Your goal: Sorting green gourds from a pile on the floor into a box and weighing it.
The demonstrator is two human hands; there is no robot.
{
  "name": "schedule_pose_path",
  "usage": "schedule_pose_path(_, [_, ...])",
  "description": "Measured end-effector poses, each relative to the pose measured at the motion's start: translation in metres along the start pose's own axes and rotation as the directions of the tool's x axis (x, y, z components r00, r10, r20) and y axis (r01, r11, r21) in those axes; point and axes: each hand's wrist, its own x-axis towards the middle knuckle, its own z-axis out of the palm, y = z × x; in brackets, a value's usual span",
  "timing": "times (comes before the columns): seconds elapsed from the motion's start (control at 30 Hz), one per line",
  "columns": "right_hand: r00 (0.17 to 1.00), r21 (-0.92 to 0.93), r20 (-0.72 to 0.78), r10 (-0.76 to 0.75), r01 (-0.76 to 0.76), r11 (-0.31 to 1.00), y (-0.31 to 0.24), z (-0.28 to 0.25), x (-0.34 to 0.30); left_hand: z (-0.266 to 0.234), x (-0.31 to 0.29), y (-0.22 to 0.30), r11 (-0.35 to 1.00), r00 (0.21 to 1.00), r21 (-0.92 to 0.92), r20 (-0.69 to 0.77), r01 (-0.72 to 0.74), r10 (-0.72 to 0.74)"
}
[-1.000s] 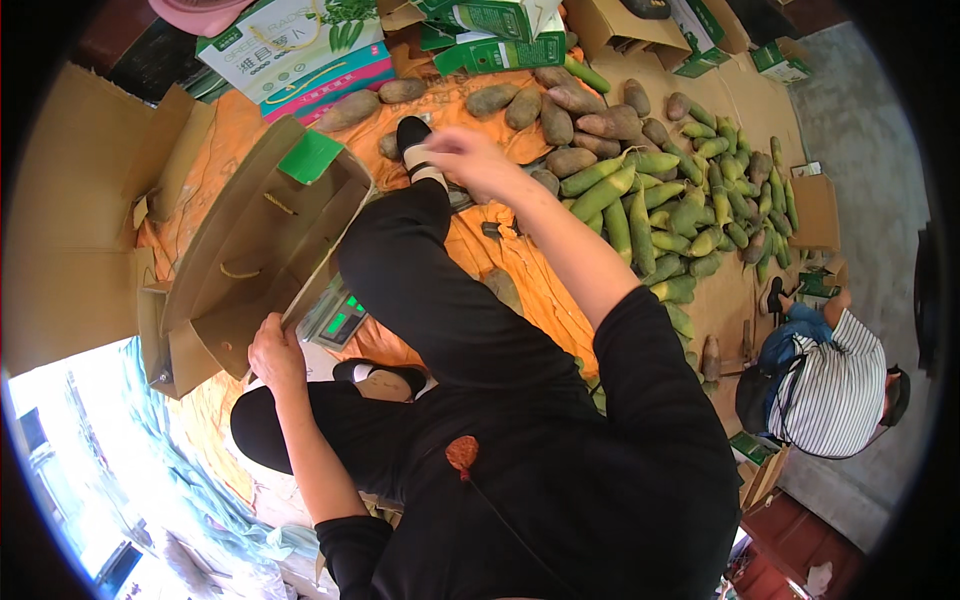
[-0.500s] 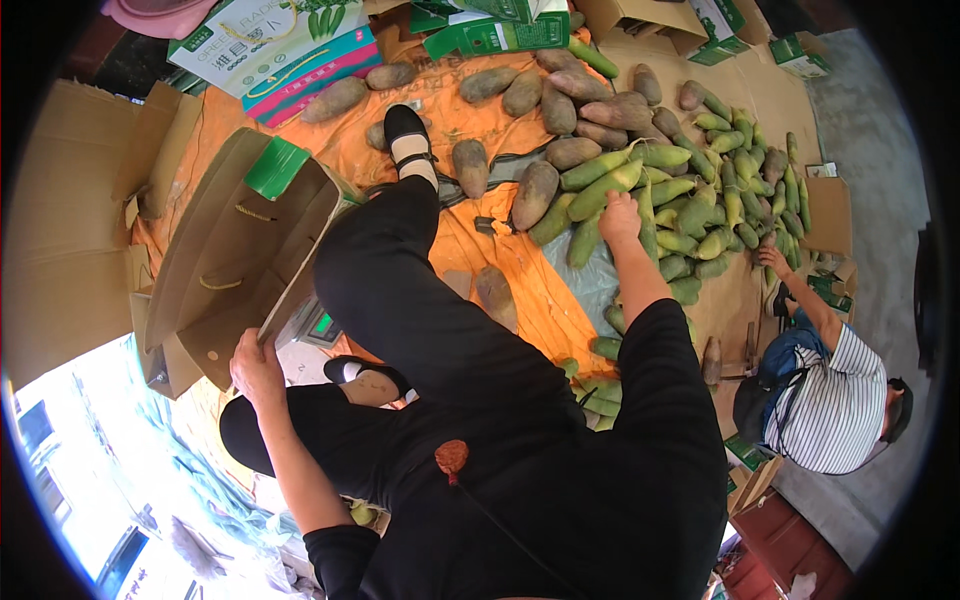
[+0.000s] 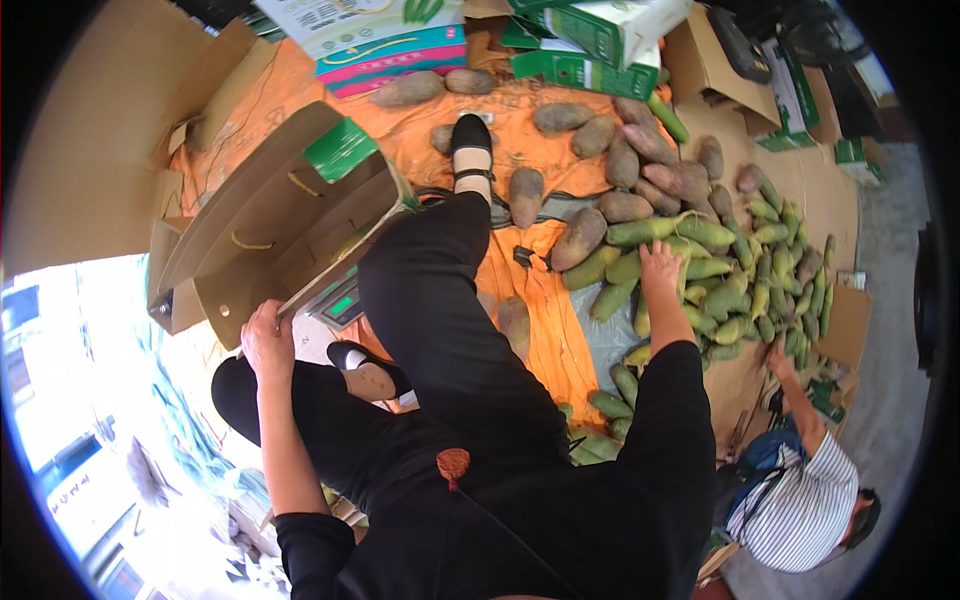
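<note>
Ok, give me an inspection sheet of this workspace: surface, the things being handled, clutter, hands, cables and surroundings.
Surface: orange sheet spread on the ground, flattened cardboard at its edges.
Job's things: open brown cardboard box; pile of green and brownish oblong fruits.
Clutter: printed green and white cartons along the top; a scale with a lit green display under the box.
Hands: left hand grips the box's lower edge; right hand rests on a green fruit, grip unclear.
Cables: a dark strap or cord lies across the sheet.
Surroundings: another person in a striped shirt reaches toward the pile from the lower right.
</note>
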Motion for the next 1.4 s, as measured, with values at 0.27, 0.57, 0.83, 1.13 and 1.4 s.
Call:
schedule_pose_path(0.27, [0.999, -0.006, 0.030, -0.041, 0.041, 0.999, -0.003, 0.012, -0.002, -0.005, 0.000, 0.001, 1.000, 1.000, 0.008, -0.001, -0.005, 0.005])
schedule_pose_path(0.57, [0.942, 0.126, 0.331, 0.058, -0.105, 0.986, -0.035, -0.007, -0.041, -0.001, -0.004, -0.007, 0.999, 0.998, 0.007, -0.055, -0.035, 0.035])
schedule_pose_path(0.83, [0.998, 0.669, 0.051, -0.031, -0.011, 0.743, -0.054, -0.071, -0.055, 0.003, -0.006, -0.010, 0.997, 0.992, 0.014, -0.100, -0.080, 0.081])
schedule_pose_path(1.13, [0.744, 0.626, -0.613, -0.265, 0.662, 0.411, -0.082, -0.347, -0.084, 0.007, -0.010, -0.016, 0.991, 0.979, 0.019, -0.154, -0.135, 0.136])
schedule_pose_path(1.4, [0.380, 0.285, -0.641, -0.667, 0.924, 0.254, -0.220, -0.477, -0.113, 0.009, -0.007, -0.022, 0.985, 0.972, 0.010, -0.166, -0.170, 0.169])
